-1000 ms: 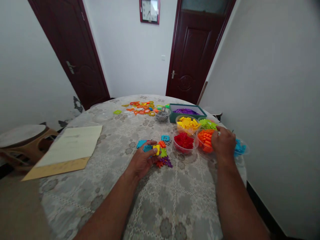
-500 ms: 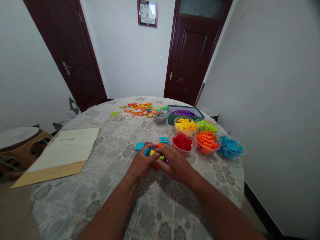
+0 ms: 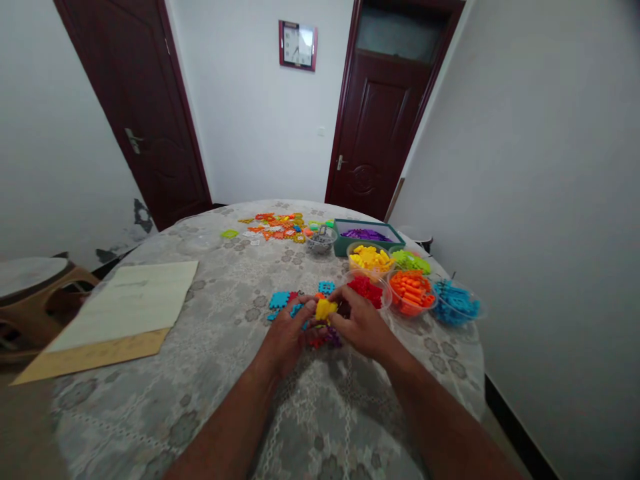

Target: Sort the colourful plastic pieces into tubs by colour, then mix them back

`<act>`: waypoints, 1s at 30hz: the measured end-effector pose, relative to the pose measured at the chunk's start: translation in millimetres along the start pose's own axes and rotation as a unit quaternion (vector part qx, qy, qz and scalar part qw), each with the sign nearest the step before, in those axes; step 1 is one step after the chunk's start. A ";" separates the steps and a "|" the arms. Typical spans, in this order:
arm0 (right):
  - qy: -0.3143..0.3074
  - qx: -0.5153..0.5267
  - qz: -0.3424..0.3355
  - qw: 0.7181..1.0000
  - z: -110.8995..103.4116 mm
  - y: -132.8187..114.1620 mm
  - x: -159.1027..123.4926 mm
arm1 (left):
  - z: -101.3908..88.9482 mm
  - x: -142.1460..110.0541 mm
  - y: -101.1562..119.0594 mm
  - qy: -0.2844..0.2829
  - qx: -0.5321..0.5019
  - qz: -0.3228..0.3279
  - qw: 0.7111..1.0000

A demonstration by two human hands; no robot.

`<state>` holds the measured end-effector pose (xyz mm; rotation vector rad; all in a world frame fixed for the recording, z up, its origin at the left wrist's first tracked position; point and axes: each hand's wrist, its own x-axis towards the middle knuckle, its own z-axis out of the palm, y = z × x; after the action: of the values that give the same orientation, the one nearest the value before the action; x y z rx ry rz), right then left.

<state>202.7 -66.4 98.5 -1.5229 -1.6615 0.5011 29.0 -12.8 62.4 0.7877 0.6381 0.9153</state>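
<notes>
the near block (image 3: 326,311) is yellow. the tablecloth (image 3: 210,360) is grey with a floral pattern. the far box (image 3: 341,246) is green.

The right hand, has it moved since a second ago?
Yes, leftward: the right hand went from the right side of the bowl of orange pieces to left of it.
</notes>
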 end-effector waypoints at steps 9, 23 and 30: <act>0.237 -0.240 0.066 0.939 -91.0 63.9 84.7 | -12.6 2.6 14.9 -0.006 -0.207 -0.061 0.976; 0.044 -0.058 -0.027 0.997 -10.6 -1.0 18.4 | -7.7 9.0 -0.2 0.035 -0.058 0.056 0.996; 0.036 -0.008 -0.031 0.999 11.1 -10.4 2.6 | -7.5 7.2 6.9 0.023 0.072 0.040 0.996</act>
<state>187.7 -63.4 100.4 -1.4788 -1.6559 0.3961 23.5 -1.5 62.7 0.9296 0.7231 0.9701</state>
